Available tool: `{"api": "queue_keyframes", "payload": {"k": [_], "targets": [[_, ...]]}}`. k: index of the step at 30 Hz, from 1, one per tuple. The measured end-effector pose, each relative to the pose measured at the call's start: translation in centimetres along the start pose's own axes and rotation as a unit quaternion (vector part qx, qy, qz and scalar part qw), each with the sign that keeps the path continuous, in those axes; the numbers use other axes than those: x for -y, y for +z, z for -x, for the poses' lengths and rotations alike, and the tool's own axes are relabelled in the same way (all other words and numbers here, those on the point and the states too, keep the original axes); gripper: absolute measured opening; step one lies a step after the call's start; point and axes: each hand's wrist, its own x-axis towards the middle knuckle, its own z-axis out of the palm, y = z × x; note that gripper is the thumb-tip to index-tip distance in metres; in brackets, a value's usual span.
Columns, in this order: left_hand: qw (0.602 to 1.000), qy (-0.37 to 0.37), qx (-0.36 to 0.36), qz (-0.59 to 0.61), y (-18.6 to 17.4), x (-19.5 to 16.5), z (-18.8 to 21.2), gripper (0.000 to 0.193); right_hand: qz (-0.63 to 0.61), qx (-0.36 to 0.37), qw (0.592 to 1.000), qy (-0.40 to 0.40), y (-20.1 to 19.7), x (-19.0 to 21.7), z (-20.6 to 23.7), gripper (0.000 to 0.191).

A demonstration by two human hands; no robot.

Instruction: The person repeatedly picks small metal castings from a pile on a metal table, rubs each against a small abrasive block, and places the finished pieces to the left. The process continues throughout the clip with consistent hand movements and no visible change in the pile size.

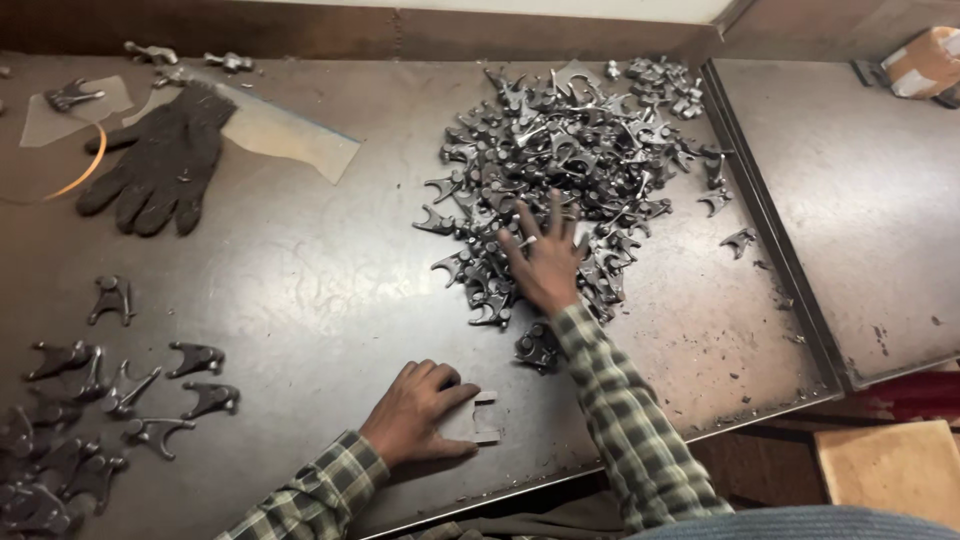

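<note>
Your right hand (545, 262) lay spread, fingers open, on the heap of dark forked metal parts (570, 165), gripping nothing. Your left hand (420, 410) pressed flat on a small gauge plate (482, 420), apparently. Sorted parts (120, 390) lay further left; most remained heaped on the table (320, 290).

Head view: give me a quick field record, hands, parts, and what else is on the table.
right hand: spread flat on the pile of dark forked metal parts
left hand: resting on a small flat gauge near the table edge
sorted parts: spread at left
glove: dark knit, far left
box: far right corner
</note>
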Motion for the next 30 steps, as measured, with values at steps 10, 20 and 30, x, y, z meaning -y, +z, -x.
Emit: {"api": "queue_keyframes", "payload": {"k": [10, 20, 30], "targets": [[1.000, -0.015, 0.010, 0.003, 0.1, 1.1, 0.7, 0.068, -0.035, -0.017, 0.997, -0.060, 2.6, -2.7, 15.5, 0.042], [1.000, -0.013, 0.014, 0.007, 0.8, 2.8, 1.3, 0.068, -0.037, -0.013, 0.994, -0.099, 0.5, -5.4, 20.1, 0.035], [0.998, -0.032, 0.047, -0.013, 2.3, 3.5, 0.8, 0.073, -0.072, -0.005, 0.993, 0.094, 2.5, -4.3, 22.8, 0.033]]}}
